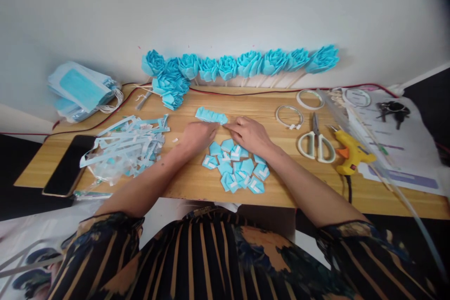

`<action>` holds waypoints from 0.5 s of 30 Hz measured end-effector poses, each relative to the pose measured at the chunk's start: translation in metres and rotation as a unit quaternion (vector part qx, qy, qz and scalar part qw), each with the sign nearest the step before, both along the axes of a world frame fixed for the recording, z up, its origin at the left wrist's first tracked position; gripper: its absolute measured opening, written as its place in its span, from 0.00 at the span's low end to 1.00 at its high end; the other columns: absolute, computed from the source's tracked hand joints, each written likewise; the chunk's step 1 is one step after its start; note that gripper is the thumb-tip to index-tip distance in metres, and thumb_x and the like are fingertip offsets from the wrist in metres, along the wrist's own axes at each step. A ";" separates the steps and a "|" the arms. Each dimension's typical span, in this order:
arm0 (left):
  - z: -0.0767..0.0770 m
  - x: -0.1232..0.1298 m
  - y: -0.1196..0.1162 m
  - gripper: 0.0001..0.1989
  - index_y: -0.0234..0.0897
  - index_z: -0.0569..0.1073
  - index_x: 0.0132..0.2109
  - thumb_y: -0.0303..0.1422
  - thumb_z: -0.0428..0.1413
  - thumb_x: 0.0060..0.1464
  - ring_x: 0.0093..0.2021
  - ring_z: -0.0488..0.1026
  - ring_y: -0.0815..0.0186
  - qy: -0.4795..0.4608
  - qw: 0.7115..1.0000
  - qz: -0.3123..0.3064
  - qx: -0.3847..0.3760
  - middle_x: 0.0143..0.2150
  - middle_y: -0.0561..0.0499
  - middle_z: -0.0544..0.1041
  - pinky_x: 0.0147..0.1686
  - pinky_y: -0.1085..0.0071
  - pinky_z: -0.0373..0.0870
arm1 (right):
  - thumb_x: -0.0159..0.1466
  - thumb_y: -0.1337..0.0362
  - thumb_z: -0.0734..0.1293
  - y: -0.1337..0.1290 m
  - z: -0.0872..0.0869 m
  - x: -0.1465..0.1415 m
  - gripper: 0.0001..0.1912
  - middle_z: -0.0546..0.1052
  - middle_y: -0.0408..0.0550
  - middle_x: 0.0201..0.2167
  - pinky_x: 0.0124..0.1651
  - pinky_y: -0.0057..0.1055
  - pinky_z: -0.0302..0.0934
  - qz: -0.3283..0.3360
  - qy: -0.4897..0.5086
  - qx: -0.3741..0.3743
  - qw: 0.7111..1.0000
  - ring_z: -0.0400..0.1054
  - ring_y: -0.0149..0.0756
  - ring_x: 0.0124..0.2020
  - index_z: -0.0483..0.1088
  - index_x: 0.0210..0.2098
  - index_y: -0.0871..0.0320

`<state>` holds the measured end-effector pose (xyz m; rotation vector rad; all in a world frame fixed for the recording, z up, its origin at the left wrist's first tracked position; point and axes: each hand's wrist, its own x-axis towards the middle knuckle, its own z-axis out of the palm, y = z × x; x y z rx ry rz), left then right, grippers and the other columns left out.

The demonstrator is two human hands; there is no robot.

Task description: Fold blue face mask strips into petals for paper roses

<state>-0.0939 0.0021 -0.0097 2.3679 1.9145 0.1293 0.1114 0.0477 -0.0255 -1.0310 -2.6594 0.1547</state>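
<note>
A short row of overlapping folded blue fabric petals (211, 115) lies flat on the wooden table in front of me. My left hand (199, 137) is closed at the lower edge of this row, its fingertips touching the right end. From the other side my right hand (249, 132) meets the same end, index finger forward and the other fingers curled in, closed at the last petal. The fingertips partly cover that petal. Just below my hands is a loose pile of folded blue petals (242, 168), several with white strips on them.
Finished blue fabric flowers (228, 67) on sticks line the wall. At left are face masks (82, 85), cut strips (131, 143) and a phone (68, 165). Tape rolls (310, 99), scissors (316, 143), a yellow glue gun (353, 152) and keys (394, 110) lie at right.
</note>
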 end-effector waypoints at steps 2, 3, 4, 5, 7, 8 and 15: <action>0.001 0.001 -0.001 0.16 0.42 0.76 0.51 0.35 0.46 0.64 0.40 0.78 0.58 0.004 1.000 -0.002 -0.002 0.42 0.45 0.82 0.39 0.68 0.68 | 0.70 0.64 0.57 0.000 0.001 -0.001 0.19 0.75 0.53 0.37 0.40 0.35 0.57 -0.005 -0.006 -0.001 1.000 0.66 0.42 0.41 0.75 0.54 0.53; 0.001 0.001 -0.001 0.16 0.42 0.77 0.51 0.35 0.46 0.64 0.40 0.78 0.58 0.007 1.000 -0.005 -0.004 0.42 0.45 0.82 0.39 0.68 0.68 | 0.70 0.64 0.57 -0.001 0.002 -0.001 0.19 0.75 0.53 0.37 0.40 0.35 0.57 -0.007 -0.008 -0.001 1.000 0.66 0.42 0.41 0.75 0.54 0.53; 0.002 0.001 -0.001 0.16 0.41 0.77 0.50 0.34 0.46 0.64 0.40 0.78 0.58 0.010 1.000 -0.007 -0.006 0.42 0.45 0.82 0.39 0.68 0.68 | 0.70 0.64 0.58 -0.001 0.003 -0.001 0.19 0.75 0.54 0.36 0.40 0.35 0.56 -0.008 -0.011 -0.003 1.000 0.66 0.43 0.41 0.75 0.54 0.53; 0.002 0.001 -0.002 0.16 0.41 0.77 0.50 0.34 0.46 0.65 0.40 0.78 0.58 0.012 1.000 -0.010 -0.006 0.43 0.45 0.81 0.39 0.68 0.68 | 0.70 0.64 0.58 -0.001 0.003 -0.001 0.19 0.75 0.54 0.36 0.40 0.35 0.56 -0.009 -0.012 -0.006 1.000 0.66 0.43 0.41 0.75 0.54 0.53; 0.002 0.001 -0.002 0.16 0.41 0.76 0.51 0.34 0.45 0.65 0.40 0.78 0.59 0.012 1.000 -0.014 -0.005 0.43 0.44 0.81 0.38 0.68 0.67 | 0.69 0.64 0.58 -0.001 0.003 -0.001 0.19 0.75 0.54 0.36 0.40 0.35 0.57 -0.010 -0.005 -0.013 1.000 0.66 0.43 0.41 0.75 0.54 0.53; 0.003 0.001 -0.002 0.16 0.41 0.76 0.51 0.34 0.46 0.65 0.41 0.78 0.59 0.012 1.000 -0.014 -0.003 0.43 0.44 0.81 0.38 0.68 0.67 | 0.69 0.64 0.58 -0.001 0.003 0.000 0.19 0.76 0.54 0.37 0.40 0.35 0.57 -0.009 0.001 -0.018 1.000 0.66 0.43 0.41 0.76 0.53 0.53; 0.005 0.004 -0.005 0.16 0.38 0.76 0.50 0.33 0.45 0.65 0.41 0.78 0.58 0.028 0.999 -0.022 -0.001 0.43 0.43 0.81 0.36 0.68 0.67 | 0.65 0.69 0.59 0.006 0.004 0.008 0.20 0.78 0.50 0.44 0.46 0.35 0.62 0.002 0.106 -0.089 0.990 0.70 0.41 0.45 0.75 0.52 0.54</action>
